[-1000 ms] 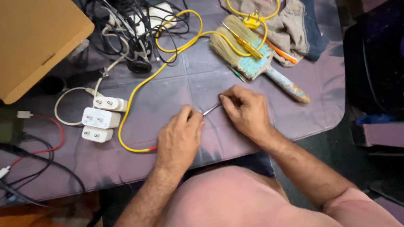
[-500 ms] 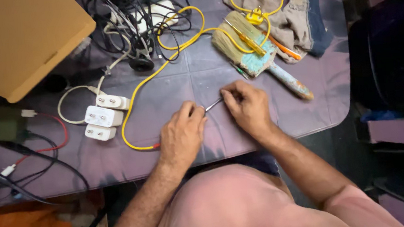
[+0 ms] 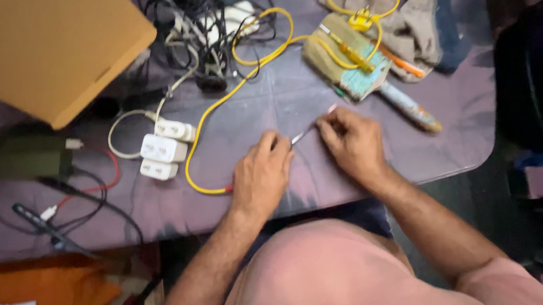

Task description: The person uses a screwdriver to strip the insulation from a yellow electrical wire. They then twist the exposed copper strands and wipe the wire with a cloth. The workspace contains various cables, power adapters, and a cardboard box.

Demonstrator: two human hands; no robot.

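The thin metal tool (image 3: 312,127) lies between my hands, low over the worktop (image 3: 454,143). My right hand (image 3: 352,144) pinches its upper end; my left hand (image 3: 262,176) closes on the lower end, apparently together with the yellow cable (image 3: 216,115), though the fingers hide that joint. The front edge runs just below my wrists; bare surface lies right.

Dim warm light, soft blur throughout, dark right edge.
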